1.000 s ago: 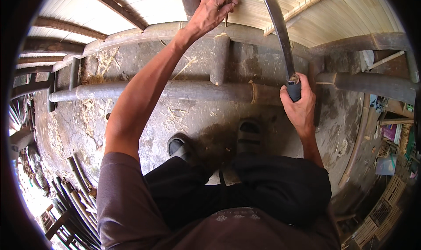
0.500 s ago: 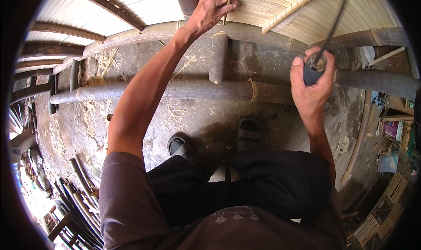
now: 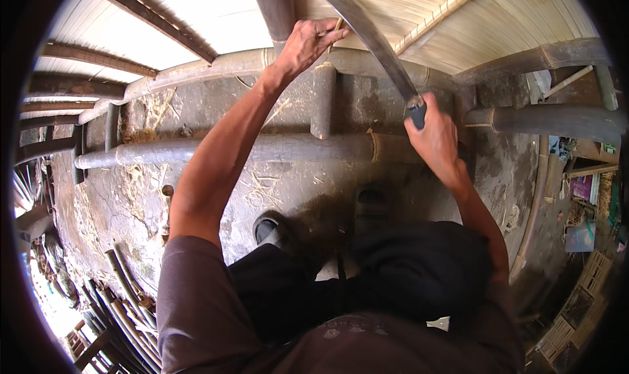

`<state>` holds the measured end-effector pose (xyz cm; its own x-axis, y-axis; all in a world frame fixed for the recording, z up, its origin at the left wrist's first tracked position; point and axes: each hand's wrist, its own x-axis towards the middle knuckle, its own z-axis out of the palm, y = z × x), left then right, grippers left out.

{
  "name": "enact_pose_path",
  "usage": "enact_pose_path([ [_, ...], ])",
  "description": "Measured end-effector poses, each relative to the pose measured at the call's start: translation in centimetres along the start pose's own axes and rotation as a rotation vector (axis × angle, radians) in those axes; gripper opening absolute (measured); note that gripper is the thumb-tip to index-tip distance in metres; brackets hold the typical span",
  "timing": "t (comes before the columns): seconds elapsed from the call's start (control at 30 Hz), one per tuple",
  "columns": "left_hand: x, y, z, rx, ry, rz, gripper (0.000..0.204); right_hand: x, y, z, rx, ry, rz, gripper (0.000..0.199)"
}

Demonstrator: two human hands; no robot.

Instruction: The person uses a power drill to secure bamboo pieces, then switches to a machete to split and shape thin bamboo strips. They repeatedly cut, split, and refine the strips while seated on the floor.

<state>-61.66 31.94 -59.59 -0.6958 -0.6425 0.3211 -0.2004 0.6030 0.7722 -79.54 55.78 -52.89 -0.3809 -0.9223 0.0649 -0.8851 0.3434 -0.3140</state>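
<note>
Near the top of the head view, my left hand (image 3: 304, 49) pinches a short bamboo peg (image 3: 339, 24) just above a long bamboo rail (image 3: 236, 62). My right hand (image 3: 435, 137) is wrapped round the dark handle of a machete (image 3: 379, 45). Its long blade slants up and to the left, with the tip beyond the peg. Blade and peg overlap in view; whether they touch I cannot tell. The peg's lower end is mostly hidden by my fingers and hard to make out.
Pale slatted panelling (image 3: 452, 39) rises behind the rail. A short bamboo upright (image 3: 323, 102) stands above a lower bamboo pole (image 3: 282, 149). Bamboo lengths (image 3: 121, 308) are piled at the lower left. Slatted crates (image 3: 576, 315) lie at the lower right.
My right hand has moved left and slightly down, and the machete has swung from pointing up and right to up and left, over by the peg. My left hand has shifted slightly down in view.
</note>
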Motion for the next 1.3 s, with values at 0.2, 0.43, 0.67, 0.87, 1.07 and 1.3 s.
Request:
enact_pose_path([
  [0.2, -0.6, 0.9, -0.9, 0.029, -0.034, -0.134, 0.031, 1.5, -3.8, -5.1, 0.456, 0.405, -0.144, 0.03],
  [0.43, 1.0, 0.3, -0.4, 0.043, -0.023, -0.036, 0.045, 0.5, -0.4, -1.0, -0.015, -0.022, -0.011, 0.033],
  [0.67, 1.8, 1.9, -1.7, 0.009, -0.013, -0.087, 0.047, 0.4, -2.3, -4.7, 0.27, 0.067, 0.093, 0.032],
  [0.87, 1.6, 0.8, -1.5, 0.036, -0.041, -0.071, 0.048, 0.1, -2.5, -4.5, 0.199, 0.049, 0.114, 0.033],
  [1.07, 1.0, 0.3, -1.5, 0.059, -0.072, -0.154, 0.047, 1.2, -4.7, -6.7, 0.331, 0.26, -0.038, 0.03],
  [1.3, 0.8, -0.4, -1.3, 0.089, -0.077, -0.062, 0.048, 1.5, -5.1, -6.8, 0.372, 0.371, -0.097, 0.027],
])
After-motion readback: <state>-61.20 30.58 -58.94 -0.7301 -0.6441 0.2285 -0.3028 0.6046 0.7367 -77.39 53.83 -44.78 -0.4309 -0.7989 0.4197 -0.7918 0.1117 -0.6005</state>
